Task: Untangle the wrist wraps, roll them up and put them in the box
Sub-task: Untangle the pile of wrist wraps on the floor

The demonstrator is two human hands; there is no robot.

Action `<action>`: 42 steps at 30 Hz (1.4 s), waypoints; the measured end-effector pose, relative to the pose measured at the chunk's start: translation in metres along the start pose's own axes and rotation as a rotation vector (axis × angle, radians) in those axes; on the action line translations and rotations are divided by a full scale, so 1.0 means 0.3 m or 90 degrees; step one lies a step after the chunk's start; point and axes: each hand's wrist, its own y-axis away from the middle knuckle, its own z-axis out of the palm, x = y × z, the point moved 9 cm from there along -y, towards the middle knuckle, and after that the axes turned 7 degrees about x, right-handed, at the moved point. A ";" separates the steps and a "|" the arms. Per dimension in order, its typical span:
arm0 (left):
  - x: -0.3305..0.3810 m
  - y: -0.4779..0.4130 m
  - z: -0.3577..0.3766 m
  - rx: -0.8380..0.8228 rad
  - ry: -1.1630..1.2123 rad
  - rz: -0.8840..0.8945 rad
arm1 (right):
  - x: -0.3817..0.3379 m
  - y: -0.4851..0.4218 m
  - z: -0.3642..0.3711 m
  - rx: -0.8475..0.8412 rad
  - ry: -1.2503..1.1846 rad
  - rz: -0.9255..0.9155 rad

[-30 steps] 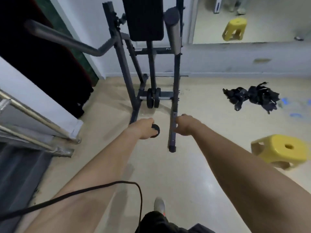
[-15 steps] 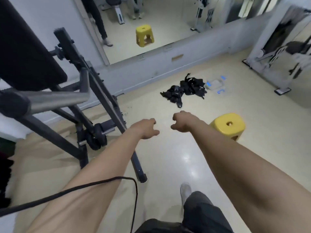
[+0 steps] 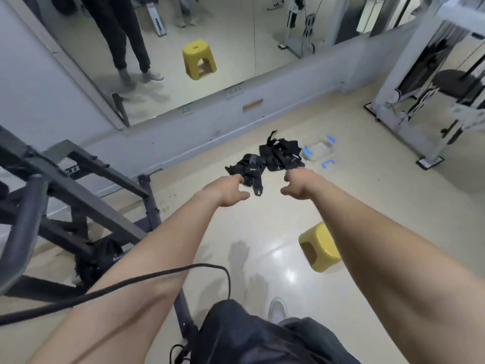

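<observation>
1. The wrist wraps (image 3: 273, 158) lie in one black tangled heap on the floor (image 3: 262, 227). They are just above the middle of the frame, below the mirror (image 3: 236, 35).
2. The clear box (image 3: 319, 151) with blue clips sits on the floor just beside the heap, on its right side.
3. The left hand (image 3: 228, 189) and the right hand (image 3: 298, 183) reach out in front with a gap between them. Their fingers are loosely curled and hold nothing.
4. The fingertips look like they meet the edge of the heap. I think the hands are up in the air and not touching it, but the view is too flat to be sure.
5. The step now is to get to the heap. Nothing is untangled or rolled yet.
6. To do it well, go close and crouch low, so both hands can work right by the box.
7. Step past the yellow stool (image 3: 319, 249) at the lower right, and stay away from the grey metal frame (image 3: 78, 185) on the left.
8. Then find one loose end, like the strap tip poking out at the bottom of the heap. Pull one wrap out slowly. Yanking the whole heap may make the knots tighter.
</observation>
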 end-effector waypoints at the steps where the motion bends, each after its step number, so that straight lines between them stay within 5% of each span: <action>1: 0.015 -0.059 -0.032 -0.005 -0.003 -0.002 | 0.030 -0.068 -0.028 -0.002 0.002 0.001; 26: 0.136 -1.697 -0.622 -0.051 0.113 -0.081 | 0.210 -1.706 -0.793 -0.032 -0.013 -0.078; 36: 0.221 -2.097 -0.600 0.047 0.308 -0.315 | 0.366 -2.296 -0.747 -0.130 0.086 -0.282; 42: 0.319 -2.217 -0.342 -0.052 0.326 -0.323 | 0.554 -2.447 -0.547 -0.247 0.108 -0.283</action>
